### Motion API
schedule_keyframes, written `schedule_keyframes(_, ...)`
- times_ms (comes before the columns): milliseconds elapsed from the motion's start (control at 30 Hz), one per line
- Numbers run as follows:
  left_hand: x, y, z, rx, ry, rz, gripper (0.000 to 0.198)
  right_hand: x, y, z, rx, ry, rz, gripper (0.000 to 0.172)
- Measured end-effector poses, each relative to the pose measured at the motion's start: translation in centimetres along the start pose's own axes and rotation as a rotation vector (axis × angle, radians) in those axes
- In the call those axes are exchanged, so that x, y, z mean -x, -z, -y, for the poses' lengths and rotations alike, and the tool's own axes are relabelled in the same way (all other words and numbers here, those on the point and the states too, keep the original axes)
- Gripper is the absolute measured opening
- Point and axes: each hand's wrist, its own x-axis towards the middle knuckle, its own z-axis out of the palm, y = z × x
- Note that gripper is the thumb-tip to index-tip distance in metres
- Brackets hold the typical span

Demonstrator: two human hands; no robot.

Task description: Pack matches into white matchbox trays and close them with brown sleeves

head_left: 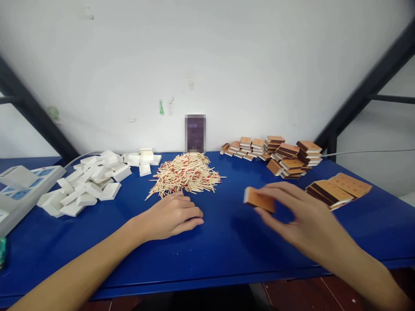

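My right hand (300,216) grips an orange matchbox (261,200) between thumb and fingers, holding it just above the blue table (207,250). The box's white end points left. My left hand (175,215) lies palm down on the table, its fingers loosely bent and nothing visible in them. Right behind it spreads a heap of loose matches (188,172) with red heads; the fingertips come close to its front edge, and I cannot tell if they touch it.
White matchbox trays (94,177) are piled on the left, beside a white and blue box-like object (29,190). Back right stand stacked matchboxes (288,157). Flat matchbox sleeves (343,190) lie near my right hand. A blurred dark panel (195,133) stands against the wall.
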Motion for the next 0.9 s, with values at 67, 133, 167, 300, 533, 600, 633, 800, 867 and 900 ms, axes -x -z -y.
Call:
schedule_keyframes(67,0.0,-0.1,-0.1,0.034,-0.043,0.010,0.026,2.8,1.0,-1.8,0.161,-0.115,-0.227,0.019)
schedule_keyframes(133,-0.1,-0.2,-0.2,0.075,-0.081,0.022,0.022,5.1,1.4,-3.4,0.287,-0.149,-0.293,0.019)
schedule_keyframes(167,-0.1,-0.2,-0.3,0.092,-0.093,0.026,0.021,5.9,1.5,-4.0,0.342,-0.133,-0.319,0.017)
schedule_keyframes(300,-0.1,-0.1,-0.5,0.128,-0.098,0.017,0.017,7.3,1.0,-5.7,0.518,-0.109,-0.237,0.014)
schedule_keyframes(533,-0.1,0.1,-0.3,-0.034,-0.045,-0.161,0.022,7.0,0.1,-7.0,0.633,-0.075,-0.117,0.019)
schedule_keyframes(600,-0.1,-0.1,-0.2,-0.073,-0.021,-0.179,0.028,6.9,-0.1,-7.2,0.659,-0.081,-0.118,0.021)
schedule_keyframes(633,-0.2,-0.2,-0.2,-0.076,-0.006,-0.184,0.030,6.8,-0.1,-7.1,0.665,-0.083,-0.117,0.021)
schedule_keyframes(800,-0.3,1.1,-0.5,0.051,0.148,-0.311,0.028,5.9,-1.1,-5.3,0.471,0.015,-0.175,0.018)
schedule_keyframes(867,0.3,2.8,0.1,0.153,0.204,-0.429,0.029,5.1,-1.9,-4.0,0.322,0.083,-0.135,0.016)
schedule_keyframes(900,0.8,3.7,0.6,0.183,0.250,-0.507,0.031,4.5,-2.2,-3.4,0.260,0.100,-0.086,0.016)
